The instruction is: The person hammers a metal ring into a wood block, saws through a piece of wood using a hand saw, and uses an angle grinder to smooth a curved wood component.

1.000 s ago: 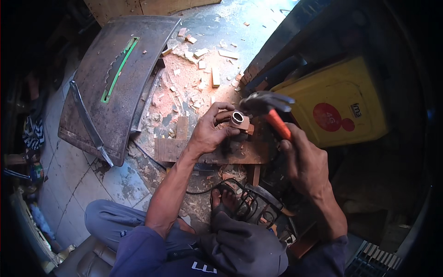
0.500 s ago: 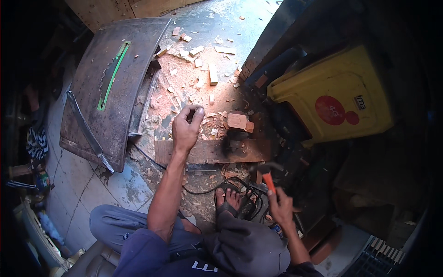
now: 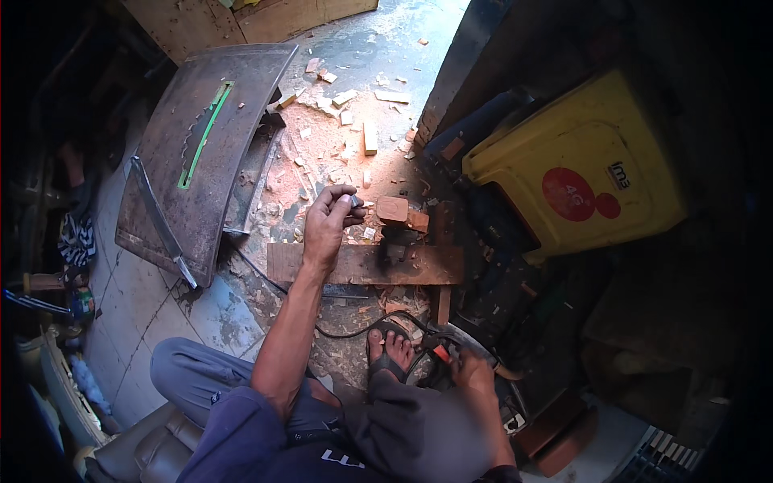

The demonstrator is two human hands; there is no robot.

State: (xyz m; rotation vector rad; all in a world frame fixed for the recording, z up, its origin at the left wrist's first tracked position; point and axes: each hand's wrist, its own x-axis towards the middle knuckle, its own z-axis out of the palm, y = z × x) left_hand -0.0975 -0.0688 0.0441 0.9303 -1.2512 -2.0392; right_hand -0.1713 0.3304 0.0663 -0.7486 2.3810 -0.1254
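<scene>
So the left hand (image 3: 326, 228) had a small dark piece (image 3: 355, 201) pinched, just left of the wooden block (image 3: 392, 210). Right hand (image 3: 473, 372), nearer, was wrapped around an orange-handled hammer (image 3: 441, 352).

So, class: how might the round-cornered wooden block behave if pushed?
The wooden block looks thick, so it should feel stiff. Its flat, boxy shape suggests sliding or tipping rather than rolling. It's too dark beneath to tell if it's fixed, so it might not budge.
</scene>
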